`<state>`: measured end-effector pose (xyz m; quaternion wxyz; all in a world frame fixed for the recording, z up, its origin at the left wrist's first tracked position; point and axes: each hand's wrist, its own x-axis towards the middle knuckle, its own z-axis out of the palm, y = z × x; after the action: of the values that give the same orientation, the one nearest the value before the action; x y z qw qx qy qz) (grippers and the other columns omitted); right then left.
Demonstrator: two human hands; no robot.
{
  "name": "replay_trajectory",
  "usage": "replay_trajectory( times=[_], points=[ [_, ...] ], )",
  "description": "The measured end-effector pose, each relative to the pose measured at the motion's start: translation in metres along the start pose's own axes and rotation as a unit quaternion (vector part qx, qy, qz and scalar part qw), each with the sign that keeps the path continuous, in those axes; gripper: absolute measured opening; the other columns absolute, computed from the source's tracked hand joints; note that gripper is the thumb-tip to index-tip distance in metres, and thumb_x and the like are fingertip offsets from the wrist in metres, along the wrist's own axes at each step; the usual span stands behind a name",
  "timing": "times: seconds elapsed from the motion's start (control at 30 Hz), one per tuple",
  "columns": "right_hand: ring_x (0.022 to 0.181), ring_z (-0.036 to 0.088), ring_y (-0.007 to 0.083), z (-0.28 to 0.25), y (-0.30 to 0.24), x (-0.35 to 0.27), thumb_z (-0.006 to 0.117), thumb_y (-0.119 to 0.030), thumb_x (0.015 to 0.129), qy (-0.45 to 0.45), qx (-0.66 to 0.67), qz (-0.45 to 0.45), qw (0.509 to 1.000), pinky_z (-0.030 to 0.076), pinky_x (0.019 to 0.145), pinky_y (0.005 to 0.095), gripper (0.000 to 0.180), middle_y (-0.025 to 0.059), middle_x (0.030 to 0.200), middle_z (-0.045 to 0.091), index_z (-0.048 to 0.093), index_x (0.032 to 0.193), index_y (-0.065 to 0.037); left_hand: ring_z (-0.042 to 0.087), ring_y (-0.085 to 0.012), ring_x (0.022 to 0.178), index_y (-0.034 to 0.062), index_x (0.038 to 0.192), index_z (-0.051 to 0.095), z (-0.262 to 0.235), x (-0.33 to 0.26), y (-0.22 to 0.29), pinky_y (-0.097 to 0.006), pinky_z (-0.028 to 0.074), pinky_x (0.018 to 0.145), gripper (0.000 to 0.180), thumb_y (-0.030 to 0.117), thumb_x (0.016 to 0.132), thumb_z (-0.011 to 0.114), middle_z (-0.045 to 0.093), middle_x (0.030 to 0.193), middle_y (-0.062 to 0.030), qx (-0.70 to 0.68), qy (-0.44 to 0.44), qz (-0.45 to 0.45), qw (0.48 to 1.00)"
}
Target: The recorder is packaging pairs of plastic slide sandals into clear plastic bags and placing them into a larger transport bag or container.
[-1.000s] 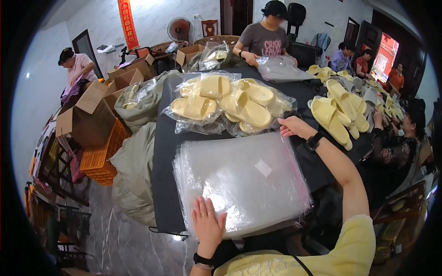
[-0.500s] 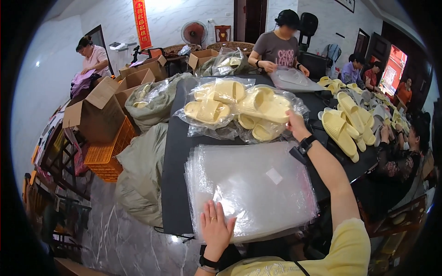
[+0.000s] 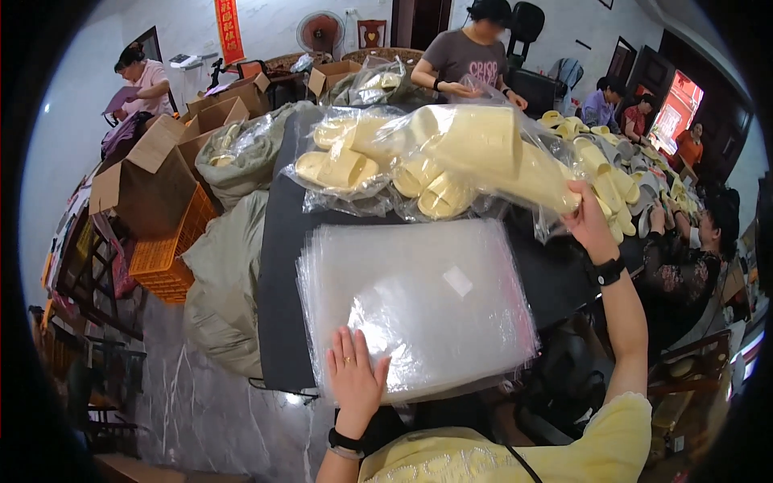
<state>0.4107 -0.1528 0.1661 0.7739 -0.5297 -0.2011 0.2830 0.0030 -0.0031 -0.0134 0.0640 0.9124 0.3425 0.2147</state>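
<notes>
My left hand (image 3: 356, 378) lies flat, fingers spread, on the near left corner of a stack of clear plastic bags (image 3: 403, 266). A small white label (image 3: 457, 281) shows on the top bag. My right hand (image 3: 588, 216) grips the right end of a pair of pale yellow slippers (image 3: 475, 141) in a clear bag, raised and slightly blurred above the table. Beneath and left of it lie more bagged yellow slippers (image 3: 346, 167) on the black table (image 3: 282, 322).
Across the table a person in a grey shirt (image 3: 467, 60) handles a clear bag. Loose yellow slippers (image 3: 600, 173) pile up at the right, where other people sit. Green sacks (image 3: 229, 282), an orange crate (image 3: 161, 270) and open cardboard boxes (image 3: 153, 193) stand along the left side.
My right hand has lifted the bagged slippers off the pile and moved right. My left hand stays flat on the bag stack. The whole view has shifted a little.
</notes>
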Motion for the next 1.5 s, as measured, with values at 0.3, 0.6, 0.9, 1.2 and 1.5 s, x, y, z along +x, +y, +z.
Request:
replay_trajectory(
  times=[0.3,0.6,0.9,1.2,1.5],
  points=[
    [0.11,0.054,0.0206,0.009,0.125,-0.077,0.045,-0.019,0.09,-0.143,-0.002,0.255,0.956,0.041,0.096,0.0335,0.04,0.0118,0.119,0.056,0.046,0.124,0.002,0.033,-0.036,0.129,-0.0006,0.13,0.041,0.0,0.003,-0.002,-0.048,0.024,0.105,0.062,0.033,0.08,0.057,0.04,0.133,-0.0217,-0.002,-0.002,0.014,1.0],
    [0.105,0.055,0.0211,0.027,0.126,-0.086,0.03,-0.037,0.097,-0.105,0.227,0.295,0.922,0.046,0.087,0.0353,0.046,0.0089,0.119,0.056,0.047,0.125,-0.005,0.045,-0.0369,0.118,-0.0006,0.133,0.037,-0.026,-0.004,-0.008,-0.042,0.036,0.098,0.058,0.028,0.085,0.053,0.046,0.128,-0.0204,-0.464,0.057,-0.129,0.875],
    [0.119,0.048,0.0247,-0.02,0.166,-0.087,0.04,-0.018,0.096,-0.155,0.119,0.291,0.936,0.043,0.098,0.0386,0.041,0.0119,0.135,0.043,0.035,0.134,-0.003,0.059,-0.0191,0.089,-0.0041,0.137,0.023,-0.052,0.004,-0.005,-0.034,0.055,0.069,0.06,0.023,0.092,0.052,0.049,0.124,-0.0203,-0.728,-0.044,-0.303,0.613],
    [0.11,0.055,0.0258,0.031,0.11,-0.102,0.039,-0.016,0.094,-0.239,-0.105,0.062,0.963,0.044,0.096,0.0399,0.036,0.0133,0.122,0.055,0.046,0.124,0.002,0.061,-0.0145,0.086,0.0011,0.14,0.02,-0.052,0.015,-0.023,-0.027,0.057,0.064,0.06,-0.001,0.088,0.049,0.046,0.129,-0.019,-0.714,-0.053,-0.271,0.643],
    [0.101,0.059,0.0195,-0.016,0.149,-0.058,0.045,-0.014,0.093,-0.3,0.394,0.411,0.765,0.047,0.09,0.0339,0.029,0.015,0.107,0.061,0.051,0.115,0.005,0.055,-0.0055,0.07,0.0072,0.14,0.027,-0.039,0.013,-0.024,-0.022,0.054,0.056,0.055,-0.003,0.089,0.044,0.051,0.124,-0.016,-0.677,-0.029,-0.263,0.687]
  ],
)
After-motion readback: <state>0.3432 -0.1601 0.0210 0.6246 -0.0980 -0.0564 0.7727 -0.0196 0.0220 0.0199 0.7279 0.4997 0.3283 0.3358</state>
